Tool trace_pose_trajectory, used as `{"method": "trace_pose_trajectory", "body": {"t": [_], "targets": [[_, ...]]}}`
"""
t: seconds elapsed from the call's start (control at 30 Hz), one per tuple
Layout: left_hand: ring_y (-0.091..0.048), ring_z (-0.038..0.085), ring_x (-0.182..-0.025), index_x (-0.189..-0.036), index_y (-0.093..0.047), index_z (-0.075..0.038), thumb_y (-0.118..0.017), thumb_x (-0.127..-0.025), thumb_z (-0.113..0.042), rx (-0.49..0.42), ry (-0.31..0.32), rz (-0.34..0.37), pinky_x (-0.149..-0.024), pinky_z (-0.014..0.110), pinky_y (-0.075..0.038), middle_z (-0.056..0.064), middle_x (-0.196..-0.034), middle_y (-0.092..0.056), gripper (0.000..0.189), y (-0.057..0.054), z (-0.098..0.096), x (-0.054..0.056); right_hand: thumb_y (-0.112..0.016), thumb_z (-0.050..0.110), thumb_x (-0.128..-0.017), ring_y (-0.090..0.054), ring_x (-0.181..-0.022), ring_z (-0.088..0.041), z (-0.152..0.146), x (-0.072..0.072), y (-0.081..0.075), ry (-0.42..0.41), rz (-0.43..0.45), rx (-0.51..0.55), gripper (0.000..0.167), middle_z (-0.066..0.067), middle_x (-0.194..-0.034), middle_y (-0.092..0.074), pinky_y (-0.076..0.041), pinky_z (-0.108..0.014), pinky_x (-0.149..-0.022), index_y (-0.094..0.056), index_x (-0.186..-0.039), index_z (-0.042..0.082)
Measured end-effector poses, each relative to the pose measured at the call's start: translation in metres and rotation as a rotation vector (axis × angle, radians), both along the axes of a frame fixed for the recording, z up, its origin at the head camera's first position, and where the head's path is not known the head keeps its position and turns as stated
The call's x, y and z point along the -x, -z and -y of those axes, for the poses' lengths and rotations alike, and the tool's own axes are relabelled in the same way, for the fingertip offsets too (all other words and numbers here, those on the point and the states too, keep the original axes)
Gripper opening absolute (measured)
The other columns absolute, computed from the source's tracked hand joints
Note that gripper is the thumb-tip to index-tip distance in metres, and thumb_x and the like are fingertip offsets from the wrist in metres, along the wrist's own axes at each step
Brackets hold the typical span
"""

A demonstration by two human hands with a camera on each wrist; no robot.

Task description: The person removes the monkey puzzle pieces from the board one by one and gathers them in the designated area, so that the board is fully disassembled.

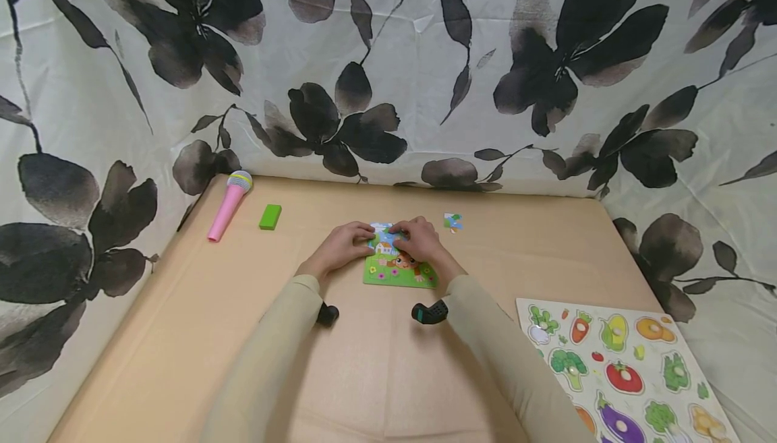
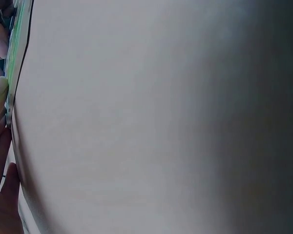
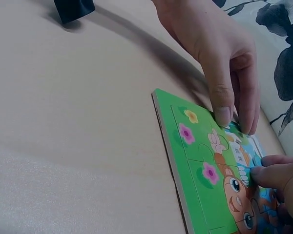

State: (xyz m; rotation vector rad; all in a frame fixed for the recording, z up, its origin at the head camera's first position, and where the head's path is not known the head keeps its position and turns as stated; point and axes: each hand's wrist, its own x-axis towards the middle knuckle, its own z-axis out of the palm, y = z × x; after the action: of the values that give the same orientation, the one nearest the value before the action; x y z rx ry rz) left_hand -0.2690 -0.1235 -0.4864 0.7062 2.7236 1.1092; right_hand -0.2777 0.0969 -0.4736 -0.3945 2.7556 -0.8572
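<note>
Puzzle (image 1: pixel 391 277) lies on the table (image 1: pixel 364 355), left hand (image 1: pixel 341 247) relaxed against its nine o'clock edge, with loose pieces (image 1: pixel 450 220) at two o'clock from the nearer right hand (image 1: pixel 423 241), whose narrow grip touches the puzzle's face, though whether it pinches anything I cannot tell.

Puzzle (image 1: pixel 388 269) on tbl (image 1: pixel 364 382) — block (image 1: pixel 270 217) L, mic (image 1: pixel 228 207) further L; loose pcs (image 1: pixel 451 221) R, twd rear; veg board (image 1: pixel 643 342) front R.
</note>
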Motion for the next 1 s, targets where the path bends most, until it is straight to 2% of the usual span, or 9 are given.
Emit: {"method": "trace_pose_trajectory", "body": {"t": [0.23, 0.37, 0.67, 0.83, 0.93, 1.0], "targets": [[-0.049, 0.027, -0.129, -0.119, -0.069, -0.001, -0.075, -0.087, -0.02, 0.007, 0.0, -0.001, -0.113, 0.041, -0.034, 0.008, -0.132, -0.059, 0.037, -0.0008, 0.0001, 0.0002, -0.066, 0.023, -0.094, -0.035, -0.117, -0.036, 0.0019, -0.0012, 0.0003, 0.04, -0.004, 0.046, 0.028, -0.017, -0.132, -0.04, -0.032, -0.053, -0.1, -0.068, -0.122, 0.018], [-0.05, 0.027, -0.128, -0.118, -0.069, -0.001, -0.076, -0.087, -0.019, 0.005, 0.003, -0.01, -0.112, 0.042, -0.035, 0.009, -0.131, -0.059, 0.037, 0.0, 0.0, 0.0004, -0.066, 0.024, -0.095, -0.034, -0.118, -0.036, 0.0033, -0.0024, 0.0014, 0.054, -0.023, 0.037, 0.027, -0.016, -0.135, -0.039, -0.032, -0.053, -0.1, -0.068, -0.121, 0.02], [-0.05, 0.028, -0.128, -0.119, -0.069, 0.0, -0.075, -0.087, -0.019, 0.002, 0.005, -0.013, -0.112, 0.041, -0.035, 0.009, -0.131, -0.059, 0.037, -0.0002, -0.0002, -0.0002, -0.065, 0.018, -0.095, -0.038, -0.112, -0.034, 0.0057, -0.0062, 0.0011, 0.066, -0.066, 0.055, 0.027, -0.014, -0.128, -0.041, -0.033, -0.052, -0.091, -0.07, -0.121, 0.017], [-0.05, 0.028, -0.128, -0.118, -0.069, 0.0, -0.076, -0.087, -0.019, -0.006, 0.003, -0.009, -0.112, 0.041, -0.035, 0.009, -0.131, -0.059, 0.038, 0.0, -0.0002, -0.0004, -0.066, 0.011, -0.093, -0.045, -0.111, -0.031, 0.0038, -0.0057, 0.0043, 0.103, -0.056, 0.171, 0.026, -0.013, -0.127, -0.042, -0.034, -0.052, -0.095, -0.07, -0.119, 0.013], [-0.05, 0.028, -0.128, -0.118, -0.069, 0.0, -0.076, -0.087, -0.018, -0.01, 0.002, -0.009, -0.113, 0.041, -0.034, 0.009, -0.131, -0.059, 0.038, -0.0001, 0.0, -0.0007, -0.066, 0.007, -0.092, -0.048, -0.109, -0.032, -0.0003, -0.0048, 0.0071, 0.134, -0.055, 0.258, 0.022, -0.014, -0.127, -0.044, -0.039, -0.048, -0.099, -0.069, -0.114, 0.009], [-0.049, 0.028, -0.128, -0.119, -0.069, 0.0, -0.076, -0.087, -0.019, -0.011, 0.0, -0.001, -0.113, 0.04, -0.034, 0.009, -0.131, -0.059, 0.038, -0.0001, -0.0001, -0.0005, -0.066, 0.006, -0.092, -0.051, -0.108, -0.031, -0.0039, -0.0038, 0.0087, 0.143, -0.061, 0.284, 0.02, -0.015, -0.125, -0.048, -0.044, -0.046, -0.096, -0.068, -0.112, 0.008]]}}
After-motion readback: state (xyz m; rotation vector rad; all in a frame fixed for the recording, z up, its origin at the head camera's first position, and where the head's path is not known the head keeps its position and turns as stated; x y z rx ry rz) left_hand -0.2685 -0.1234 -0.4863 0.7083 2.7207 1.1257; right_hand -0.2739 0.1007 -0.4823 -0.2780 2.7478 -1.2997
